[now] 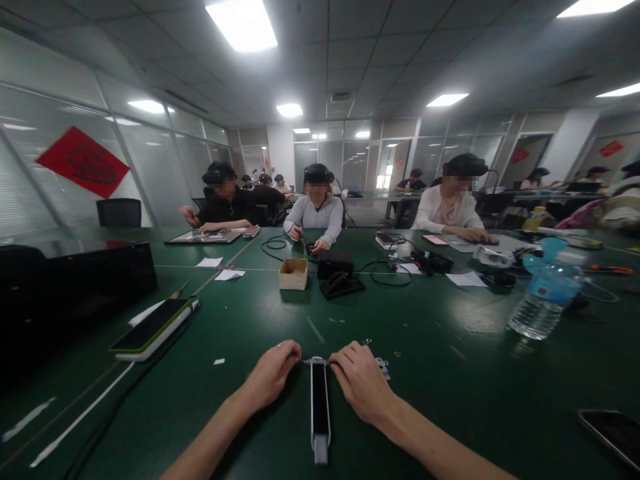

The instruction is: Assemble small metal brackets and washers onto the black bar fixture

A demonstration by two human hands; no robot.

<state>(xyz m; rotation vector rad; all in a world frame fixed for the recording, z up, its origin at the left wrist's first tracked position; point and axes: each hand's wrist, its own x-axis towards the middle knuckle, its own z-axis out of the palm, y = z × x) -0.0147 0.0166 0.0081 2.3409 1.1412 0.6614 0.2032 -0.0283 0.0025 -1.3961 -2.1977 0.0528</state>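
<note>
A long, narrow device (320, 403) with a black face and pale edges lies on the green table, its light grey end toward me. At its far end a thin metal piece (305, 362) sticks out sideways. My left hand (274, 377) is closed in a pinch on that piece, left of the device. On the other side, my right hand (364, 383) pinches at the same far end, its fingertips hiding what they hold. Small metal parts (383, 368) lie just behind my right hand, partly covered by it.
To the left, a phone (155, 325) rests on a white block beside cables and a large black box (75, 287). Ahead are a small cardboard box (293, 274) and black cases (336, 265). A water bottle (543, 300) stands right. Several people sit across the table (250, 327).
</note>
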